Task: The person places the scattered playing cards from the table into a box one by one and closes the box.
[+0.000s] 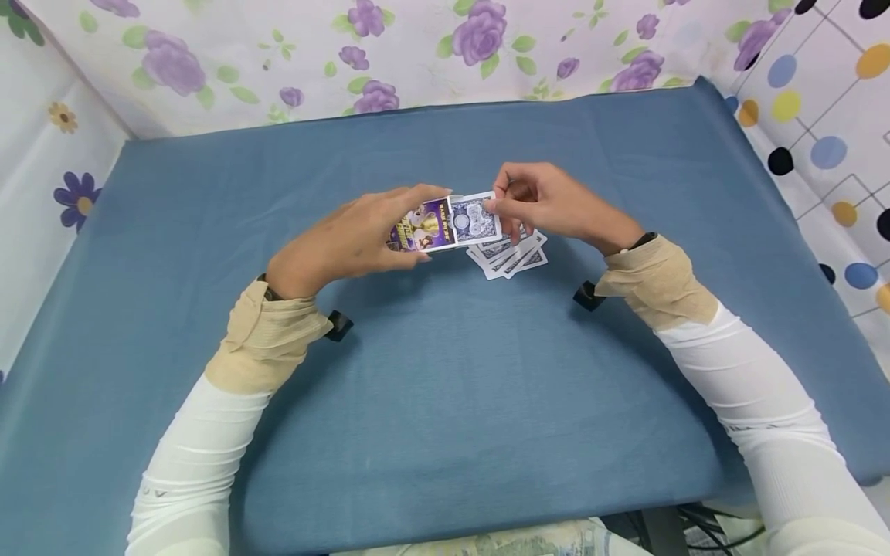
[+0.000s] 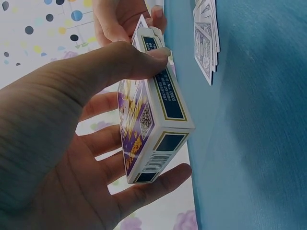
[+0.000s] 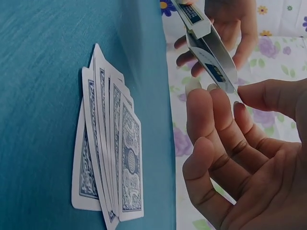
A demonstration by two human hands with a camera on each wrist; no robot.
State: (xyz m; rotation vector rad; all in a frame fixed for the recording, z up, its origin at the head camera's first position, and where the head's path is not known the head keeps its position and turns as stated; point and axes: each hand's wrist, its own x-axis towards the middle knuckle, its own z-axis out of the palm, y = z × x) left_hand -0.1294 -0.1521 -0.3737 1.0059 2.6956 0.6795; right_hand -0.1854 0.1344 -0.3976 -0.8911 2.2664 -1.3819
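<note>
Wears white sleeves, close-fitting and creased crosswise, each with a small dark mark. Has tan wraps at the sleeve ends, wrinkled, layered, ragged along the front edge. Shows narrow dark bands just past the wraps, and bears a small black block jutting from the inner side of each.

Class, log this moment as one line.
left hand: holds card box; right hand: pinches card at box's open end; loose cards: overlapping on blue cloth
</note>
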